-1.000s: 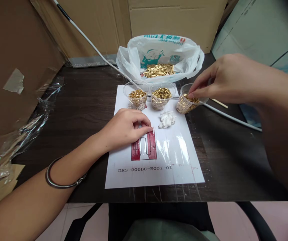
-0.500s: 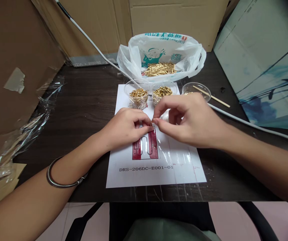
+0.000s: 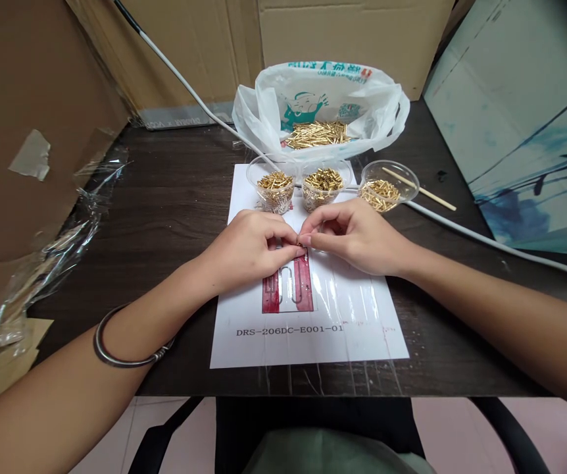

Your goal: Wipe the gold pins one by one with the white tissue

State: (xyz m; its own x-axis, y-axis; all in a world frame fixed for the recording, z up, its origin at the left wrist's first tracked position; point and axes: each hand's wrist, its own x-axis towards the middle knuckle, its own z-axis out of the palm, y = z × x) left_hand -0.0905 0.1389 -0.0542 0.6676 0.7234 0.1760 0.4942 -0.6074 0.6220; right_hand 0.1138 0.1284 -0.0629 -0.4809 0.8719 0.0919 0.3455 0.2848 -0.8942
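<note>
The left hand pinched a tiny gold metal piece between thumb and forefinger over a red-and-white printed diagram; the right hand met it, thumb and forefinger drawn together, their grip impossible to tell; behind, clear plastic cups of short gold metal pins stood in a row

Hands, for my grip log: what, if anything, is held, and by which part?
Left hand and right hand meet at a tiny golden piece; which grips it, and where, cannot be told.
</note>
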